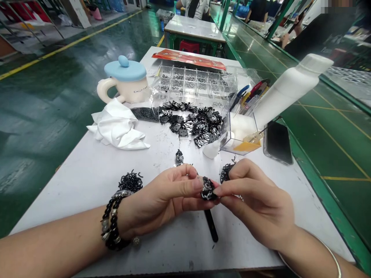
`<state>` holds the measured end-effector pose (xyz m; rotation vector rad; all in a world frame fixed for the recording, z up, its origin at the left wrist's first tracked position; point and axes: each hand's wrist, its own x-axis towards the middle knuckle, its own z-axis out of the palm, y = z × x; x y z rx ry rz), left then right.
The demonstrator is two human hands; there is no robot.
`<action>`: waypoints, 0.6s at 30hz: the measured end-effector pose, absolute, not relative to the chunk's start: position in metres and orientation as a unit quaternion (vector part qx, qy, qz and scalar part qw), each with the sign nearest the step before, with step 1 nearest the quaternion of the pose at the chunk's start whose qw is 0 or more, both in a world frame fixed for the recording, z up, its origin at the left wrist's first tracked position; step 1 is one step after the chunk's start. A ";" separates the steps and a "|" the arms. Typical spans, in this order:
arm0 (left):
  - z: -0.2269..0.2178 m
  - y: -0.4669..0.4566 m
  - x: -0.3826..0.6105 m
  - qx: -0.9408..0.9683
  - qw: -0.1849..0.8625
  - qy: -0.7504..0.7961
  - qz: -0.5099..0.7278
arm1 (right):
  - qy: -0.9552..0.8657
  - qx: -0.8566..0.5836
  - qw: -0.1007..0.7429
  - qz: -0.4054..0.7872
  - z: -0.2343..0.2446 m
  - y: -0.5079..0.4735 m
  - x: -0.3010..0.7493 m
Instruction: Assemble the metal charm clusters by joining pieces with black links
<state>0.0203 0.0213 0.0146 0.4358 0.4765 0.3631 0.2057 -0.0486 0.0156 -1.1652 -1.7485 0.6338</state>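
Left hand [162,197] and right hand [257,204] raised over the white tabletop [87,204], wrists angled inward, both grips pinched nearly closed on a small black-and-silver metal cluster [208,189] held between them, a loose pile of black-and-silver metal pieces [191,123] farther along the tabletop

White-topped workbench [87,204], a blue-lidded mug [124,90] and crumpled white cloth [116,127] placed on it, a compartment box [191,83] set behind heaped black metal parts [191,123], a phone [277,143] laid at the right edge
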 end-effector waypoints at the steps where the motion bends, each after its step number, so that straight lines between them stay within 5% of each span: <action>1: 0.015 0.022 0.020 0.211 0.933 0.232 0.179 | -0.712 -0.475 0.458 0.241 0.015 -0.049 0.206; 7: 0.015 0.021 0.019 0.230 0.926 0.240 0.181 | -0.722 -0.492 0.440 0.207 0.012 -0.047 0.208; 18: 0.013 0.019 0.019 0.275 0.916 0.239 0.170 | -0.691 -0.503 0.406 0.322 0.012 -0.042 0.208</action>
